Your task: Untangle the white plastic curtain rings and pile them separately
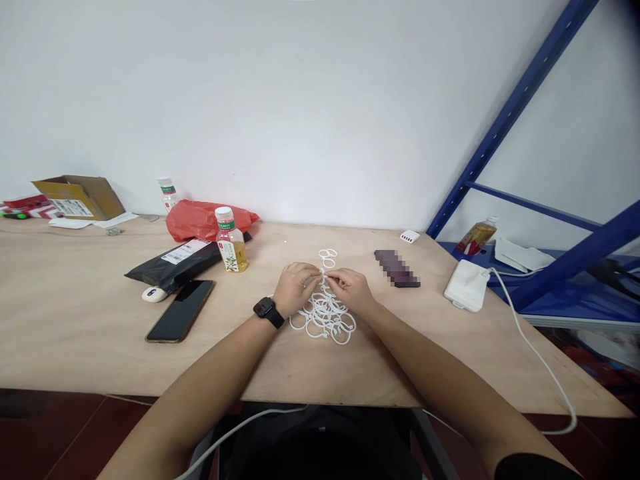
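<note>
A heap of several white plastic rings lies on the wooden table in front of me. My left hand, with a black watch on the wrist, and my right hand meet just above the heap. Both pinch a white ring between their fingertips. A few more white rings lie a little farther back.
A black phone, a white mouse, a black parcel, a tea bottle and a red bag sit to the left. A dark case, a white charger with cable and a blue rack are to the right.
</note>
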The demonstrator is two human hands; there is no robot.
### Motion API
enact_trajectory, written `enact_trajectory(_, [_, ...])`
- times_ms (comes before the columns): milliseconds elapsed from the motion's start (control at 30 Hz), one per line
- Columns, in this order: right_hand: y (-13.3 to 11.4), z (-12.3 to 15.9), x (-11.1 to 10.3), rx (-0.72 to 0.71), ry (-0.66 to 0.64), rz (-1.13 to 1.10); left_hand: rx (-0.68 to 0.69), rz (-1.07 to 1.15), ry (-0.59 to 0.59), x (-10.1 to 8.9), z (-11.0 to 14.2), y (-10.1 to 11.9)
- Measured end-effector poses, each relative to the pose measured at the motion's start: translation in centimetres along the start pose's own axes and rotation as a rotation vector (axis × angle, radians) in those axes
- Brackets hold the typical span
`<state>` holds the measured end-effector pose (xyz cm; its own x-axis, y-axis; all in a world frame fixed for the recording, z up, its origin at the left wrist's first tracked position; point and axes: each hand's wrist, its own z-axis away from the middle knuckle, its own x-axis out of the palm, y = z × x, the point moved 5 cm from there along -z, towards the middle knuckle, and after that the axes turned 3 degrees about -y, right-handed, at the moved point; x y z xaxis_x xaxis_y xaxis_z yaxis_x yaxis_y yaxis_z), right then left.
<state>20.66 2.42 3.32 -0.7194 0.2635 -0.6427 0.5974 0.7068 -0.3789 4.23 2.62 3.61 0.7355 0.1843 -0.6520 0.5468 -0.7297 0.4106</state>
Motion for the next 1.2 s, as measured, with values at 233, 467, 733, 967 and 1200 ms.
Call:
enact_trajectory(233, [5.1,-0.7,-1.2,0.077,-0.165,0.451,-0.142,-0.127,-0.160,0.5,0.2,-1.2])
enact_trajectory(467, [4.4,-0.3,-0.3,0.182,-0.262,0.265,-0.142,-0.172,-0.307,1.6,0.5,-1.1])
enact_trajectory(733, [2.7,0.2,2.3,0.365,-0.526,0.077,-0.167,-0.211,-0.432,2.5,0.8,-1.4])
enact_trajectory(967, [1.8,-0.1,2.2,0.281,-0.357,-0.059,-0.122,-0.205,-0.410,2.7,0.9,-1.1])
enact_trajectory(1200, [0.7,-0.5,1.0,0.144,-0.146,-0.293,-0.092,-0.124,-0.263,1.6,0.5,-0.9])
